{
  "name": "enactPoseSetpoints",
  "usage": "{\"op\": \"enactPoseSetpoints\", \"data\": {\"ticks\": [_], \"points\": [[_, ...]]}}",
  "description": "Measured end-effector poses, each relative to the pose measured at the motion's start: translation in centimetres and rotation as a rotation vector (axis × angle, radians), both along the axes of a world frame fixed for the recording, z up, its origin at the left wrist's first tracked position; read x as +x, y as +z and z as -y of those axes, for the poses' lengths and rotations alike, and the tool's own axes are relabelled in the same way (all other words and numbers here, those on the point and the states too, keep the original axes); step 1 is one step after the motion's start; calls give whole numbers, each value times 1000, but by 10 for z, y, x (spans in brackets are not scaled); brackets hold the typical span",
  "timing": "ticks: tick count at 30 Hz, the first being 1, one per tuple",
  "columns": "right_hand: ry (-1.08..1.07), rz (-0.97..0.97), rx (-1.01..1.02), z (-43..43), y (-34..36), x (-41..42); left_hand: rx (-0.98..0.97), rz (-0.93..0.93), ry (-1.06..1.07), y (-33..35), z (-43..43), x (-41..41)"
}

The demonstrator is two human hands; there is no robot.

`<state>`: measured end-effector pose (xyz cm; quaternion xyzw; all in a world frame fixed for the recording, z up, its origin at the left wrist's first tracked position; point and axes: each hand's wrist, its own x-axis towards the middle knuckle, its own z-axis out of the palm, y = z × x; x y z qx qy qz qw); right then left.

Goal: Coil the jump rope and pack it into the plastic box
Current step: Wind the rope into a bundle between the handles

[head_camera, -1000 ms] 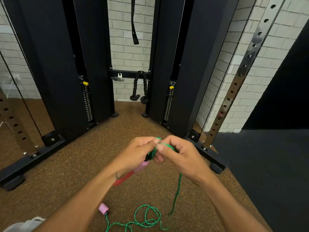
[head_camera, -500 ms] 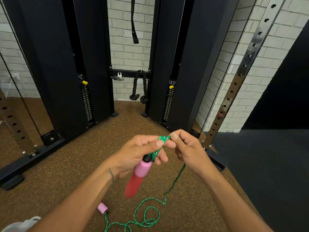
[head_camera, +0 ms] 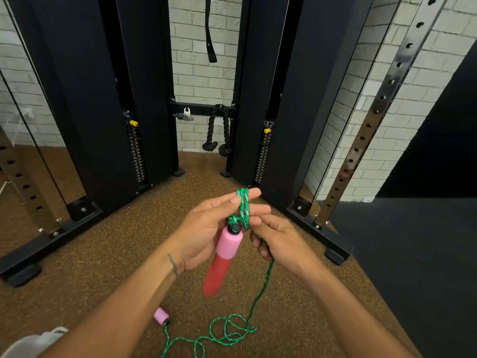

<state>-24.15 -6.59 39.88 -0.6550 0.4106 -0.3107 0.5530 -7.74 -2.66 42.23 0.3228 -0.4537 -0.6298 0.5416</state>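
Item: one green braided jump rope (head_camera: 244,210), soft, light and limp (turns likely slip unless pinned); best held at the wound turns.
Location: two turns round the straight fingers of the left hand (head_camera: 204,228), thumb pinning them. The right hand (head_camera: 281,244) curls round the trailing strand. Slack lies tangled on the brown speckled floor (head_camera: 103,254).
Handles: two. A pink-and-red foam handle (head_camera: 224,254) hangs; a second pink foam handle (head_camera: 161,315) lies on the floor.

The rope (head_camera: 244,208) is braided cord, its pink handle (head_camera: 228,244) matt, probably foam; the floor (head_camera: 116,254) grainy, the upright (head_camera: 381,104) glossy metal.
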Motion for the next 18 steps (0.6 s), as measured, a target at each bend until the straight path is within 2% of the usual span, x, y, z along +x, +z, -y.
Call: {"op": "enactPoseSetpoints", "data": {"ticks": [5, 11, 18], "points": [[31, -47, -42, 0, 2, -5, -9, 48, 53, -4, 2, 3], [134, -232, -221, -5, 5, -8, 36, 13, 85, 1, 3, 9], [164, -365, -525, -7, 5, -9, 3, 329, 88, -3, -2, 14]]}}
